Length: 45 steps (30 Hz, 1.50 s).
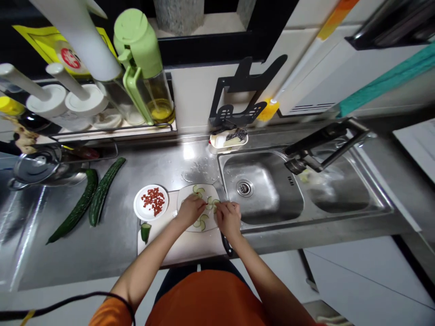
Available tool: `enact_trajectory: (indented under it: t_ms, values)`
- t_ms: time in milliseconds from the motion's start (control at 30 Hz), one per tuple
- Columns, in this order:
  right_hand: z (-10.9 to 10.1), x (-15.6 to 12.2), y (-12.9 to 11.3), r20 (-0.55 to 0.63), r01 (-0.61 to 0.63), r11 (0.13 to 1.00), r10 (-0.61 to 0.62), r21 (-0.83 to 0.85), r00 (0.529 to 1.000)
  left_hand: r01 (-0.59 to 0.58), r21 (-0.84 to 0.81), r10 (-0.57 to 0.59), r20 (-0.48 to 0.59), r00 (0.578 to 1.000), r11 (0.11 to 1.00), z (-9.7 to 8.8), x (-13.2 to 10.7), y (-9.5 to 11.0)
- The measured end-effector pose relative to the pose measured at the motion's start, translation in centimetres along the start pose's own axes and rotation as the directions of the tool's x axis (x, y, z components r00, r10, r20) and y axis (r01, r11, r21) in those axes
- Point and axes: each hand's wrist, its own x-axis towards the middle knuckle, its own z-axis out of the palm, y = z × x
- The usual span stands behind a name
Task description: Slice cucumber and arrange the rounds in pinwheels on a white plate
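A white plate [190, 230] lies on the cutting board [180, 253], with thin cucumber slices [203, 222] set out on it in curved groups. Over the plate's middle, my left hand [191, 211] is closed in a pinch, a small red piece [205, 203] showing at its fingertips. My right hand [229, 220] is at the plate's right edge with curled fingers, close to a slice; what they hold, if anything, is hidden. To the left is a small white dish [138, 206] of chopped red pieces [153, 201]. A cucumber stub [145, 232] sits below the dish. A knife handle [227, 246] shows beside my right wrist.
Two whole cucumbers [106, 192] lie on the steel counter [118, 246] at left. A double sink [272, 190] with a black faucet [306, 156] is at right. Behind stand a green-topped oil bottle [144, 68], seasoning jars [84, 99] and a sponge holder [228, 144].
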Motion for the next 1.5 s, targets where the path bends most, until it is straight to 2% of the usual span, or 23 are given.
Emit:
enact_trajectory:
  t_ms: [167, 267, 433, 567, 900, 1200, 1500]
  values:
    - [-0.1, -0.4, 0.4, 0.000, -0.014, 1.000, 0.014, 0.007, 1.000, -0.204, 0.147, 0.177, 0.177, 0.968, 0.968, 0.1, 2.0, 0.5]
    - [-0.2, -0.5, 0.4, 0.004, -0.016, 1.000, 0.016, 0.012, 1.000, -0.261, 0.168, 0.214, 0.254, 0.943, 0.951, 0.1, 3.1, 0.5]
    - [-0.1, -0.4, 0.2, 0.002, -0.024, 1.000, 0.024, 0.003, 1.000, -0.354, 0.193, 0.278, 0.331, 0.902, 0.915, 0.2, 4.3, 0.4]
    - [0.0, -0.3, 0.2, 0.011, -0.001, 1.000, 0.002, -0.004, 1.000, -0.415, 0.204, 0.336, 0.334, 0.881, 0.887, 0.4, 4.9, 0.4]
    - [0.9, -0.3, 0.4, 0.016, 0.018, 0.999, -0.017, -0.032, 1.000, -0.432, 0.173, 0.368, 0.308, 0.877, 0.885, 0.6, 5.3, 0.6]
    - [0.9, -0.1, 0.4, 0.019, 0.020, 0.998, -0.019, -0.054, 1.000, -0.438, 0.235, 0.342, 0.358, 0.869, 0.868, 0.8, 5.5, 0.6]
    - [0.8, 0.0, 0.2, 0.032, 0.017, 0.996, -0.014, -0.086, 0.999, -0.406, 0.217, 0.326, 0.326, 0.887, 0.888, 0.8, 5.4, 0.6]
